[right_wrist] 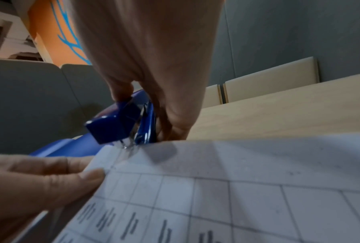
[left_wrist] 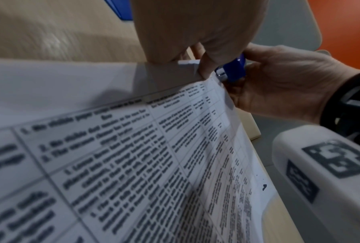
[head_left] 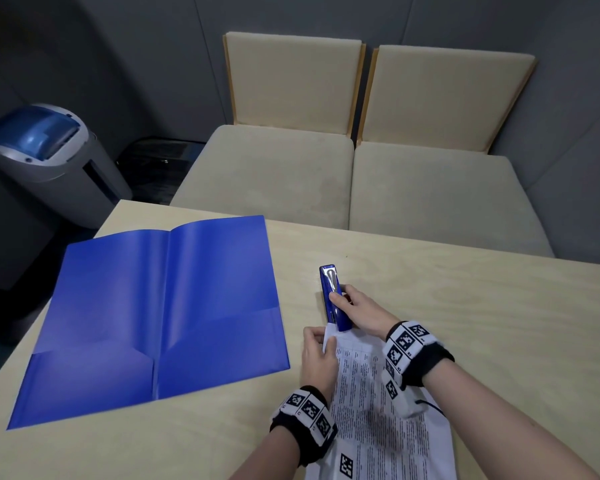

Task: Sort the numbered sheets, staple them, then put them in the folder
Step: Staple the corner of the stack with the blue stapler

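Fingers [head_left: 347,295] of the right hand [head_left: 359,311] grip the stapler [head_left: 332,299]; left hand [head_left: 317,358] pinches the sheets [head_left: 378,410].

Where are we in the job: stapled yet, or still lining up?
Sheets look gathered into one stack. In hand: the right hand holds the stapler over the corner pinched by the left hand. No staple visible yet. The folder lies open, without sheets.
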A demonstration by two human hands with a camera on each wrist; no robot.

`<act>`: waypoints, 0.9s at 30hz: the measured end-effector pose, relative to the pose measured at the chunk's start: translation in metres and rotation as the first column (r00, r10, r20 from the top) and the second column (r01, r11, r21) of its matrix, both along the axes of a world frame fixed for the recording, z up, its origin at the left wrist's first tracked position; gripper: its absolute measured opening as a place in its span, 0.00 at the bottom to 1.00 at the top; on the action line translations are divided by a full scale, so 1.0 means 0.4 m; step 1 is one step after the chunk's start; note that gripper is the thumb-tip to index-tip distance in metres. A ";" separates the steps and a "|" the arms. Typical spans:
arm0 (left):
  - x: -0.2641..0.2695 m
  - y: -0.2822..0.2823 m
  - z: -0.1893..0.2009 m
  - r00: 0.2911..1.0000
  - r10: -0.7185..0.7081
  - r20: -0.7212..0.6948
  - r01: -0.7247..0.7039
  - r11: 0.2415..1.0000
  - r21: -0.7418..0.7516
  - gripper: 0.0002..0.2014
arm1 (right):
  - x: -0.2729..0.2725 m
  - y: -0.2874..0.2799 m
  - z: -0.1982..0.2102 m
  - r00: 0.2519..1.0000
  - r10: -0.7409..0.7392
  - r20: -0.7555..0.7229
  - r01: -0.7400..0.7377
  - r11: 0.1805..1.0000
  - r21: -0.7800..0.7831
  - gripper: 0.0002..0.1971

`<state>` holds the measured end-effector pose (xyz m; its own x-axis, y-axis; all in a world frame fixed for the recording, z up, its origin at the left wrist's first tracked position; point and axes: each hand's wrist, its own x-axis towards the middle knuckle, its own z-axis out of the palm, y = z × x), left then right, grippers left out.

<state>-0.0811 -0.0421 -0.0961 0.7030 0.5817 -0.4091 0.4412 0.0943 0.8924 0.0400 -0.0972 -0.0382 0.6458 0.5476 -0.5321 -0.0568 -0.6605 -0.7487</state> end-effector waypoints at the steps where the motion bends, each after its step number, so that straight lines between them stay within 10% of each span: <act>1: 0.001 0.000 0.000 1.000 -0.001 -0.002 0.001 1.000 0.002 0.05 | -0.001 -0.001 -0.001 1.000 0.006 -0.007 -0.006 1.000 -0.010 0.22; 14: 0.001 0.015 -0.002 0.996 0.066 -0.068 -0.066 0.998 -0.005 0.07 | -0.072 0.081 -0.012 0.961 -0.240 0.138 0.259 0.955 -0.142 0.19; 27: -0.002 0.042 -0.016 0.994 0.109 -0.008 -0.109 0.987 -0.115 0.08 | -0.079 0.109 -0.043 0.946 -0.151 0.287 0.228 0.939 -0.257 0.23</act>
<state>-0.0819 -0.0254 -0.1023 0.6369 0.6040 -0.4792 0.4244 0.2442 0.8719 0.0083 -0.0535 -0.0553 0.8584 0.2524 -0.4466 -0.0317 -0.8428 -0.5372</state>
